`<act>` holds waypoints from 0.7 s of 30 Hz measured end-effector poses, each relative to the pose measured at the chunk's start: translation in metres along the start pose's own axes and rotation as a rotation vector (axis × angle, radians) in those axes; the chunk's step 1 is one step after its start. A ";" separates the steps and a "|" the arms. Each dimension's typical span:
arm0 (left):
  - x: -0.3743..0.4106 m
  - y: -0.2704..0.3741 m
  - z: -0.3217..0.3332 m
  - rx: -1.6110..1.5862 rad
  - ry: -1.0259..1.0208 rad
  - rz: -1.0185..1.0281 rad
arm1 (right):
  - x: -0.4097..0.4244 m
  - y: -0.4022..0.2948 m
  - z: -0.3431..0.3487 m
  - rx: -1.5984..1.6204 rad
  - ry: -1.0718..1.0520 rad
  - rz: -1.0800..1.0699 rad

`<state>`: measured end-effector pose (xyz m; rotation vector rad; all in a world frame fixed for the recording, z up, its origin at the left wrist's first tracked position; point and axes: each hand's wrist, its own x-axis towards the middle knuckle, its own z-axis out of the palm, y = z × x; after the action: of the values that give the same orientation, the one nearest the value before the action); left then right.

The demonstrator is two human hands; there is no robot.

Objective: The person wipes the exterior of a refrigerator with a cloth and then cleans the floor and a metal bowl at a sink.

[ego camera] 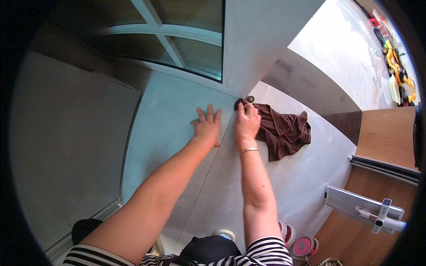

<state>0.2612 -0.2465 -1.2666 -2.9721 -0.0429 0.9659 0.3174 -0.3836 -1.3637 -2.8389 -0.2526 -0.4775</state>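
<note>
A dark brown cloth (283, 131) lies crumpled on the pale tiled floor (199, 186). My right hand (247, 123), with a bracelet at the wrist, presses one end of it down at the foot of the white door frame (246, 50). Just beyond my fingertips are a small black rounded thing (238, 103) and a small metal knob (251, 99), perhaps a door stop. To the left, my left hand (207, 128) rests palm down on the tiles with its fingers spread, holding nothing.
White bars cross the glass pane (196, 53) ahead. A dark grey panel (73, 133) stands at the left. On the right are a brown floor strip (313, 83), toy vehicles (392, 60), a wooden cabinet (386, 136), a tablet (352, 198) on a clamp and a pink-and-white round object (302, 246).
</note>
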 end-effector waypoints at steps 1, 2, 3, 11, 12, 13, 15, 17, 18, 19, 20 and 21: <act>0.002 -0.002 0.000 -0.020 0.009 0.003 | 0.002 0.018 -0.008 0.004 -0.058 0.014; 0.001 -0.005 0.001 -0.016 0.003 -0.013 | 0.008 0.030 -0.025 0.027 -0.073 0.080; -0.001 -0.005 -0.001 -0.012 -0.005 -0.020 | 0.011 0.045 -0.041 0.017 -0.076 0.106; 0.001 0.003 -0.008 0.015 -0.042 -0.017 | 0.039 0.029 -0.011 0.268 0.026 0.009; -0.001 0.000 -0.008 0.025 -0.044 -0.018 | 0.046 0.026 -0.004 0.288 0.012 0.022; -0.002 0.001 -0.008 0.024 -0.043 -0.004 | 0.055 0.031 -0.002 0.288 -0.002 0.034; 0.002 -0.003 -0.006 0.028 -0.043 -0.009 | 0.074 0.057 -0.009 0.214 -0.107 -0.071; 0.000 0.000 -0.004 0.019 -0.044 -0.007 | 0.079 0.101 -0.020 0.011 -0.156 -0.055; 0.000 -0.003 -0.004 0.015 -0.043 -0.013 | 0.075 0.119 -0.034 0.051 -0.126 -0.072; 0.001 -0.004 -0.007 0.010 -0.037 -0.014 | 0.063 0.136 -0.046 -0.092 -0.122 -0.029; 0.002 -0.002 -0.008 0.009 -0.035 -0.005 | 0.055 0.151 -0.063 -0.133 -0.158 0.032; 0.001 0.000 -0.010 0.006 -0.034 0.002 | 0.035 0.168 -0.072 -0.210 -0.092 0.067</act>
<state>0.2678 -0.2462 -1.2594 -2.9510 -0.0374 1.0145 0.3638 -0.5585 -1.3224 -3.0677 -0.1296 -0.3798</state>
